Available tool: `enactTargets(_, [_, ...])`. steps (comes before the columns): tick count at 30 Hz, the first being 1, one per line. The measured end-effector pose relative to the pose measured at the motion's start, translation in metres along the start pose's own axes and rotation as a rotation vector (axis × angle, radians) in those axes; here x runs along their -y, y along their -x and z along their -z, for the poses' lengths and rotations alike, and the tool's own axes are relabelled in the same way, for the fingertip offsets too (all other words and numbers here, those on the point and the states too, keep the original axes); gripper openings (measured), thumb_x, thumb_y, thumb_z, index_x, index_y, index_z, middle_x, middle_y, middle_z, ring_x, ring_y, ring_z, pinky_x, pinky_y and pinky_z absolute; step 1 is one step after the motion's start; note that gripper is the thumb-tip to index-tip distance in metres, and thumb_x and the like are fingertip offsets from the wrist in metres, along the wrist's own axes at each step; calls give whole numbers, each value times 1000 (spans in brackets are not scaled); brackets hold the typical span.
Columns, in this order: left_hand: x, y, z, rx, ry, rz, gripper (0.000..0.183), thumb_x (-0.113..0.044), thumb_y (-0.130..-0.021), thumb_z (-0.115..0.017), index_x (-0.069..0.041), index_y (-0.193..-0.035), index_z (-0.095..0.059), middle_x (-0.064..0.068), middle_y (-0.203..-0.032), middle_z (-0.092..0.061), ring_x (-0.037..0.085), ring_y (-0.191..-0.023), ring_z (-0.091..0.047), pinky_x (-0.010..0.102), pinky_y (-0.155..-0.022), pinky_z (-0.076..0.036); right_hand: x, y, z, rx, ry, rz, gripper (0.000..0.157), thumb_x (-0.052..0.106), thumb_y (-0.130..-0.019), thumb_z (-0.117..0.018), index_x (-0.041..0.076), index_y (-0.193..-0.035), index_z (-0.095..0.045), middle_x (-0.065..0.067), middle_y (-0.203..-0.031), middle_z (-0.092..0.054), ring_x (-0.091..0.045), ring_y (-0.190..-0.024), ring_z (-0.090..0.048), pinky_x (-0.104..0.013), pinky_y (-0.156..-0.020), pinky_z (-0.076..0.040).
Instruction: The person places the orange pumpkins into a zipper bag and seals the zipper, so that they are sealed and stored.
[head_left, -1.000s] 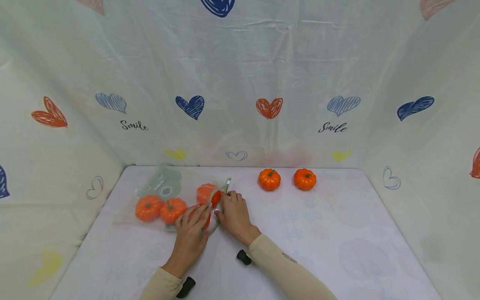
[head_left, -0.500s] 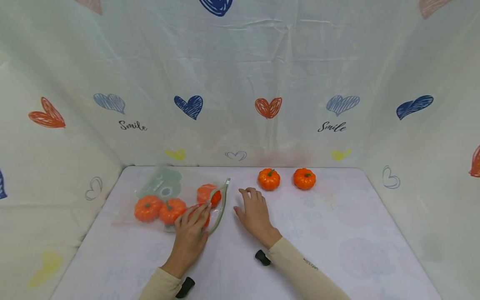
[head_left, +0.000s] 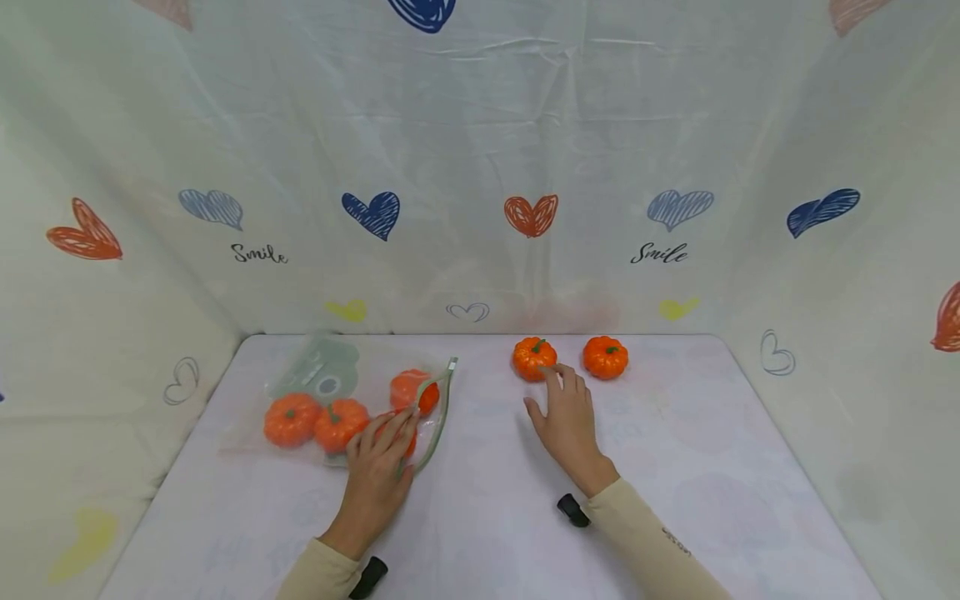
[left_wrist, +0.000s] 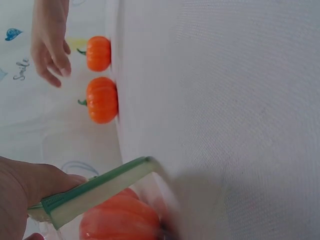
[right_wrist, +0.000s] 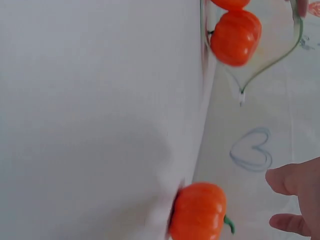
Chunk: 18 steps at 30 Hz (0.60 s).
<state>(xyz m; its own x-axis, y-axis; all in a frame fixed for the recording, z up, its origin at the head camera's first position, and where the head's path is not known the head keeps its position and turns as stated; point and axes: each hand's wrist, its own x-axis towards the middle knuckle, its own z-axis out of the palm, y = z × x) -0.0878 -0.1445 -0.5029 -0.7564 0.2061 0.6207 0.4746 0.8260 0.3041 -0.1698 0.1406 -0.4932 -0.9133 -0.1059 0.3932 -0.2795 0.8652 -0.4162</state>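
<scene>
I count four pumpkins bagged; left hand (head_left: 378, 462) pinches the zip bag (head_left: 341, 400) rim open. Right hand (head_left: 566, 421), fingers relaxed, nears the closer pumpkin (head_left: 534, 358) (second pumpkin (head_left: 605, 356) beside it) at the surface's back edge

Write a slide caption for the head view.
Left hand holds the bag open; right hand reaches a loose pumpkin.
</scene>
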Motion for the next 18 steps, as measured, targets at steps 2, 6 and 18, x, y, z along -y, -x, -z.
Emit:
enactTargets(2, [0,0,0,-1,-2,-1,88,18,-53,-92,3,-137,-68,13,-142,-65,38,-125,-50,54,-88,-34,-8,-1,4,-8,3,-22,57,19,-91,-84,-5,-136,-60,-27,-134,-55,-45,-122,-54,-58,-102,-47])
enactTargets(6, [0,1,0,-7,-3,-10,89,17,-53,-92,2,-136,-68,13,-142,-65,38,-125,-50,54,-88,-34,-24,-2,10,-13,22,-68,59,19,-93,-82,-5,-141,-57,-30,-137,-50,-47,-126,-50,-60,-102,-44])
enactTargets(18, [2,1,-2,-15,0,-14,89,17,-52,-93,2,-136,-69,12,-143,-65,37,-126,-50,54,-88,-34,-60,-7,21,79,71,-201,66,23,-97,-75,-8,-149,-48,-39,-150,-36,-58,-134,-40,-66,-115,-31])
